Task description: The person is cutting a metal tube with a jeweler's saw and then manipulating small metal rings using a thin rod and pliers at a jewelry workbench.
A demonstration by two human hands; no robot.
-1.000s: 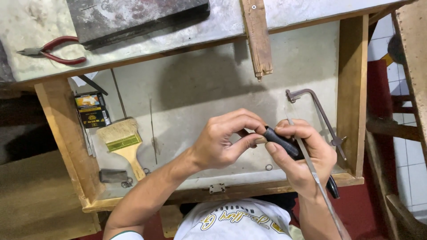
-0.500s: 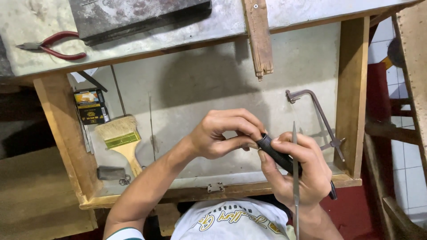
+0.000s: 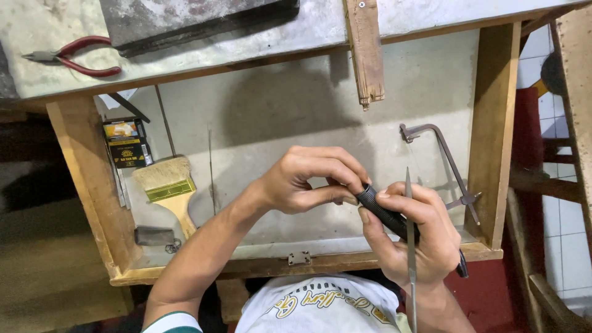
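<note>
Wooden drawer tray point(image 3: 493, 135) open under bench, grey liner inside. Paintbrush point(image 3: 169, 191) lying at left, saw frame point(image 3: 444, 160) at right. Right hand point(image 3: 419, 237) wrapped tight round black ribbed tool handle point(image 3: 385, 213), above drawer's front edge. Left hand point(image 3: 308, 179) pinching handle's tip. Thin metal file point(image 3: 409, 234) held upright in right hand too.

Red-handled pliers point(image 3: 73, 57) lie on the grey bench top point(image 3: 259, 34). In the open wooden drawer point(image 3: 493, 142), a flat paintbrush point(image 3: 168, 188) lies beside a small dark box point(image 3: 127, 143). A saw frame point(image 3: 445, 165) lies near the drawer's right wall.
</note>
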